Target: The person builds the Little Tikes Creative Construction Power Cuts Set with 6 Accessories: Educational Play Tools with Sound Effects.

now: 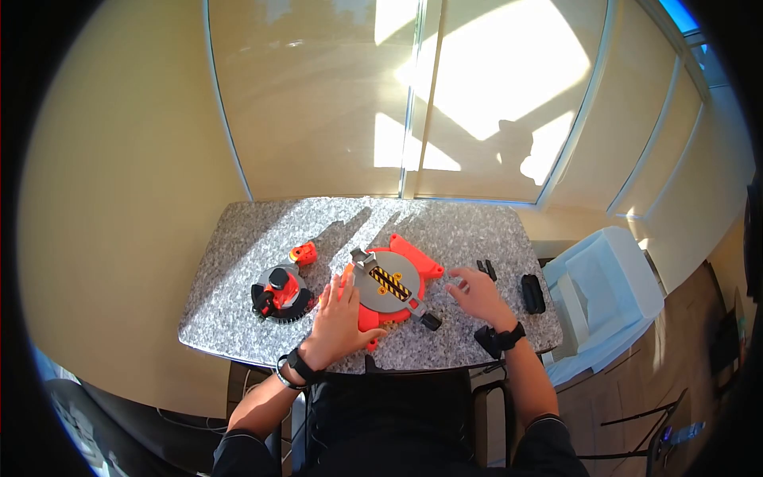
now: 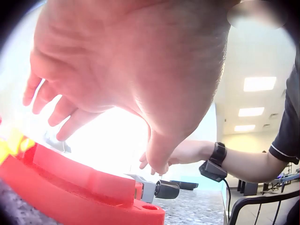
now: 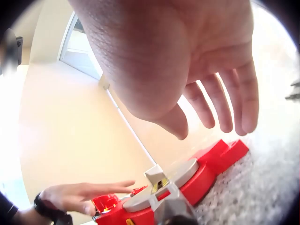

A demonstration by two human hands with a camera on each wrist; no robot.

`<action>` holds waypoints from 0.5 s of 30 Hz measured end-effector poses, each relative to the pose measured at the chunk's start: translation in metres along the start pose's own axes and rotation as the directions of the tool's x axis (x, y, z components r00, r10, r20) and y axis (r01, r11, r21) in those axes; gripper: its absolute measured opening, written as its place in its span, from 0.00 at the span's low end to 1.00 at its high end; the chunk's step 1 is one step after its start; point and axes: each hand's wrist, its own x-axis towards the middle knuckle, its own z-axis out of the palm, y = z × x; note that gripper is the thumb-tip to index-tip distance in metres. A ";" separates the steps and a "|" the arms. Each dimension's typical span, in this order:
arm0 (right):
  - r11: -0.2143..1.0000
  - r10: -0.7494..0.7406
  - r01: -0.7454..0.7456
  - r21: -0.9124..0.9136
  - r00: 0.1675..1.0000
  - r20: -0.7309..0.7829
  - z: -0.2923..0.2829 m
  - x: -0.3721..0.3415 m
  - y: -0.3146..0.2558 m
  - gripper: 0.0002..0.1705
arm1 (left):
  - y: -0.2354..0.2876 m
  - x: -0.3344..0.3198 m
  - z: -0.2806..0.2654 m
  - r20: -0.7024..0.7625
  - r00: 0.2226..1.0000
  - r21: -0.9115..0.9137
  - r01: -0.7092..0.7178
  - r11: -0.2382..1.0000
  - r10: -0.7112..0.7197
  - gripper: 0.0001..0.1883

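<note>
A miter saw base lies near the middle of the table, with red sides [image 1: 417, 256] and a round grey turntable [image 1: 401, 266] marked by a yellow-and-black striped strip. From its front right sticks a grey arm with a black knob [image 1: 431, 320]. My left hand [image 1: 338, 322], fingers straight, overlaps the left side of the base in the head view. In the left wrist view its palm [image 2: 126, 61] is above the red rim [image 2: 84, 185]. Right of the base, my right hand [image 1: 481, 298] hovers with relaxed fingers and nothing in it.
A red and black saw head [image 1: 282, 296] with a toothed edge lies to the left, a small orange-red part [image 1: 303, 254] behind it. At the right are small black pieces [image 1: 486, 270] and a black oblong piece [image 1: 532, 294]. A light blue bin [image 1: 616, 278] stands beside the table.
</note>
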 end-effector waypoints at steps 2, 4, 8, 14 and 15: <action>0.996 -0.092 0.092 -0.011 0.996 -0.003 -0.003 0.013 0.010 0.23 | 0.005 -0.010 -0.003 -0.014 0.996 0.024 0.087 0.996 -0.086 0.57; 0.983 -0.185 0.184 -0.023 0.983 -0.009 0.001 0.027 0.018 0.25 | 0.013 -0.016 -0.001 0.038 0.976 0.069 0.211 0.975 -0.214 0.57; 0.960 -0.277 0.280 -0.013 0.953 0.120 0.025 0.050 0.027 0.29 | 0.019 -0.018 0.011 0.096 0.957 0.041 0.271 0.962 -0.274 0.55; 0.971 -0.233 0.237 -0.008 0.959 0.159 0.032 0.055 0.027 0.32 | 0.013 -0.020 0.019 0.015 0.975 0.060 0.220 0.974 -0.221 0.51; 0.965 -0.249 0.257 -0.042 0.957 0.151 0.033 0.055 0.029 0.33 | 0.013 -0.019 0.018 0.023 0.975 0.054 0.220 0.974 -0.221 0.50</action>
